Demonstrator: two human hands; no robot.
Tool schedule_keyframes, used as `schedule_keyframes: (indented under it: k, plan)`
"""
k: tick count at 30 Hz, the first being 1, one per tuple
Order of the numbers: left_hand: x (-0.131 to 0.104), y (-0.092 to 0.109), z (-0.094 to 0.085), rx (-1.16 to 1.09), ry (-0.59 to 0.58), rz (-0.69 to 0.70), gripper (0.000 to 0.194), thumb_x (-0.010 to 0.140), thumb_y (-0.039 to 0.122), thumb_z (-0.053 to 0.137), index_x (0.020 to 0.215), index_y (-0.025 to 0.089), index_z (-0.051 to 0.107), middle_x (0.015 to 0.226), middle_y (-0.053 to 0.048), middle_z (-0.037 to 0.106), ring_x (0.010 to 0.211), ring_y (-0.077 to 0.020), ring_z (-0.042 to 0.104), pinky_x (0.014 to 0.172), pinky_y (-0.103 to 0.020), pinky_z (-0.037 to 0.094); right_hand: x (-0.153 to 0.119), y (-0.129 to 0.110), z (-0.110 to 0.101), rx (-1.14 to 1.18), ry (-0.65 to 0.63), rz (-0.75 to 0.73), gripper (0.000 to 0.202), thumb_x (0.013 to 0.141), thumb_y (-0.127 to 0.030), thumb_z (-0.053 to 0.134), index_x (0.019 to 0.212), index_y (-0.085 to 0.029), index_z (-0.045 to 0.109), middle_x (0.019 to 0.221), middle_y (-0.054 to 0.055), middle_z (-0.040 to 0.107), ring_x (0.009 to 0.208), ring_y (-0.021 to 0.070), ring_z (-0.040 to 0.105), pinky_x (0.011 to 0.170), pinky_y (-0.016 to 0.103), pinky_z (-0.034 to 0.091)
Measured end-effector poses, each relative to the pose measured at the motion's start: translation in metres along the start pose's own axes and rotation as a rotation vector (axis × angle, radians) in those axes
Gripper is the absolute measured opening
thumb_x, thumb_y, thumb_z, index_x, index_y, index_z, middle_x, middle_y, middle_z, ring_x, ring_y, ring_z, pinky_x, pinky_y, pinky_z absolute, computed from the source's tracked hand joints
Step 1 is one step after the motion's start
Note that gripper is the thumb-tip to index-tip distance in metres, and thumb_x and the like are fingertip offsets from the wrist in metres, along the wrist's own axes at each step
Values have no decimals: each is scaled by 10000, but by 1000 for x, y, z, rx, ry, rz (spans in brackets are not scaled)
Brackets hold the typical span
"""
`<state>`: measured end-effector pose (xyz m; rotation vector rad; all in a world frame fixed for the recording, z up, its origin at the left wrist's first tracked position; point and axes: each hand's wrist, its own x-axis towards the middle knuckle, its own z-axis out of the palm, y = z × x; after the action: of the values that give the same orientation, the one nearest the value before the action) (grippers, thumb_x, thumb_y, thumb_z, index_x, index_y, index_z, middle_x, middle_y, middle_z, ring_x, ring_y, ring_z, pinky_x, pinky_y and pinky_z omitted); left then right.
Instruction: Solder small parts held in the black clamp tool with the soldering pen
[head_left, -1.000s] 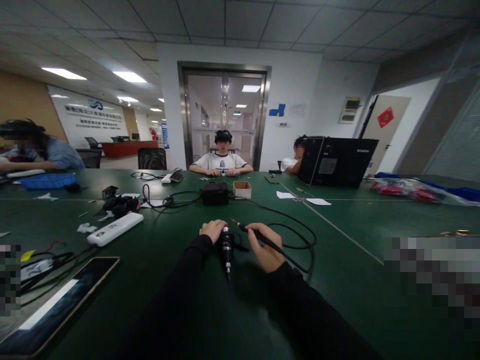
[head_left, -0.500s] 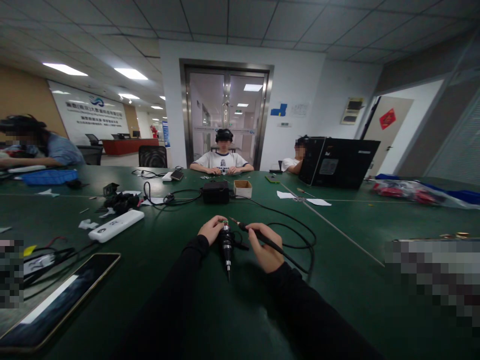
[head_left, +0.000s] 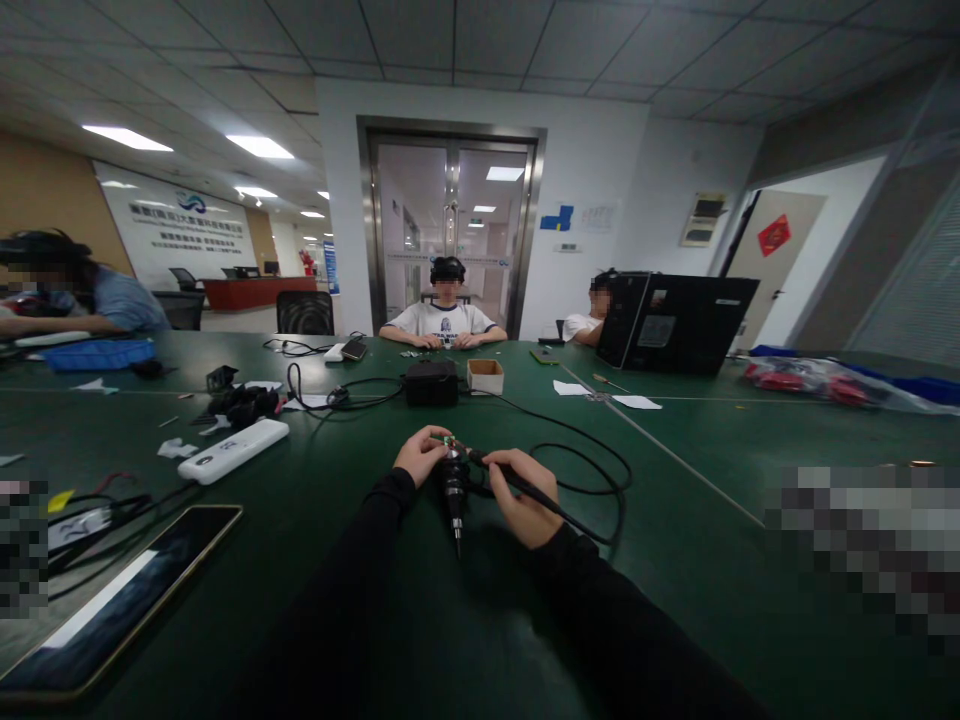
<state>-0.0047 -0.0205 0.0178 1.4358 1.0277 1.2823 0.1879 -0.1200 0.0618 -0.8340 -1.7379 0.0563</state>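
Observation:
A black and silver pointed tool (head_left: pixel 455 490) lies on the green table, its tip toward me. At its far end is a small green part (head_left: pixel 449 441), pinched by the fingers of my left hand (head_left: pixel 421 455). My right hand (head_left: pixel 527 495) is closed around a black corded pen-shaped iron (head_left: pixel 529 487). The iron's tip is at the small part; whether they touch cannot be made out. The iron's cable (head_left: pixel 624 490) loops to the right over the table.
Beyond the hands stand a black box (head_left: pixel 430 384) and a small open carton (head_left: pixel 485 377). To the left lie a white power strip (head_left: pixel 234 452) and a phone (head_left: pixel 120 605). Across the table a person (head_left: pixel 445 318) sits; a black computer case (head_left: pixel 679 322) stands right.
My right hand has moved slightly left, bringing the iron's tip to the small green part. My left hand has shifted a little and still pinches the part.

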Motion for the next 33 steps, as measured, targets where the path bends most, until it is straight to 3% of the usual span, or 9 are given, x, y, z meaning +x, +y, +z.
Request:
schedule_keyframes:
  k: [33]
  plan:
    - [-1,1,1,14,14,-2,278,660,195,656,933,170,613,787,-37,719,796,-188,677,833,-352,498,2,-5,-2,-10,-41,-18,155,841,-160,500,811,-204,645,769,30,679,703,158,644,690,273,517]
